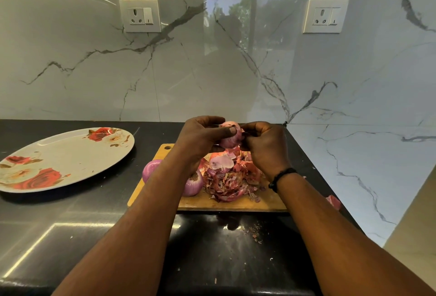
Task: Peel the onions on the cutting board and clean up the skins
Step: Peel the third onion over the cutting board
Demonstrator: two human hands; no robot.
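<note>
Left hand (200, 138): raised above the far end of the cutting board (236, 203), fingers curled round a pale purple onion (230, 138), thumb laid across its front. Right hand (265, 147): hard against the onion's right side, fingertips bunched in a pinch at the skin there; whether a strip is lifted, cannot tell. Black band (280, 176) round the right wrist.

Below the hands, on the wooden board: loose heap of pink and purple skins (227, 182) covering the middle and right part. Two peeled onions on the board's left part, one (193, 183) touching the heap, cut end up, the other (151, 169) at the left edge, partly hidden behind the left forearm. Stray piece of skin (333, 201) on the black counter (70, 225) off the board's right side, small flecks scattered on the counter in front of the board.

Left of the board, well apart: large oval plate (70, 154) with red rose print, lying flat. Behind, marble wall (212, 71) with two white sockets (140, 15).
</note>
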